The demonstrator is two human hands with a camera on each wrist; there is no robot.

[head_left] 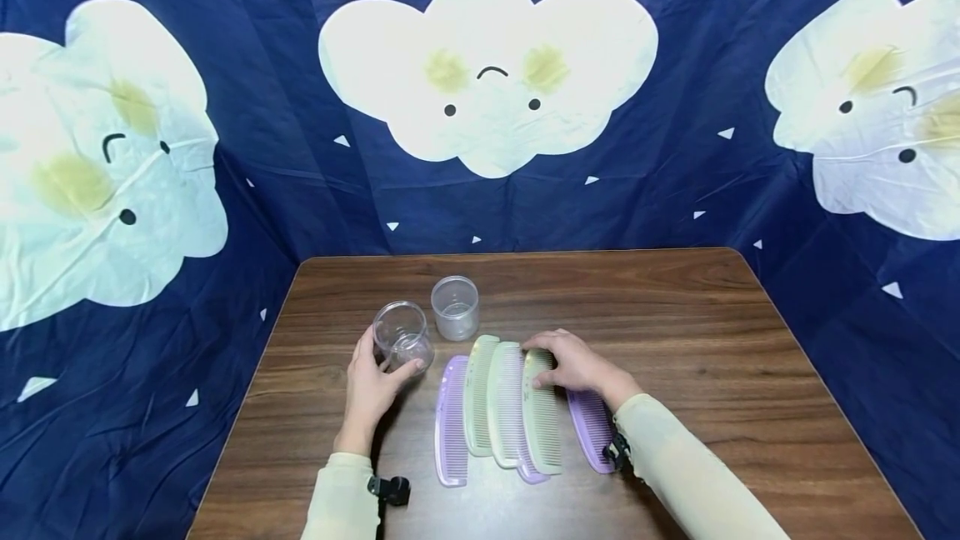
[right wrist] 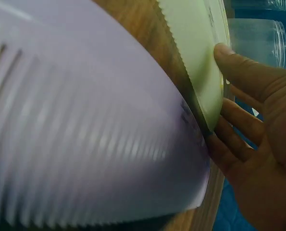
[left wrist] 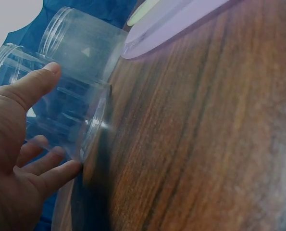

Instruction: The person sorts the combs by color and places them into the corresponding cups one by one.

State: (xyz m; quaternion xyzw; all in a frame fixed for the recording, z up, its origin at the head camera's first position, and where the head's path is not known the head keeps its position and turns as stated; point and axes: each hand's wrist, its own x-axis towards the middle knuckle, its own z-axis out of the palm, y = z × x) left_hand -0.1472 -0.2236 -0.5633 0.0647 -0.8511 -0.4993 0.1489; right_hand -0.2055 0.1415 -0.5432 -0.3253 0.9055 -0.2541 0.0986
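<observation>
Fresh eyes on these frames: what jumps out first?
Likely the upside-down white cloud face on the blue backdrop beyond the table. Next, the green and purple combs mid-table, where the right hand pinches the rightmost green comb. Left of them, the left hand holds the nearer clear jar.

Here the room is bright and evenly lit. Pale glare whitens the tabletop (head_left: 480,517) between the hands, toward the person; a dark shadow hugs the left hand (head_left: 372,386) at its wrist. The left wrist view is dimmer, with the cup (left wrist: 68,113) glinting beyond the fingers. Beside the right hand (head_left: 573,362), a purple comb (right wrist: 109,120) looms out of focus in the right wrist view.
</observation>
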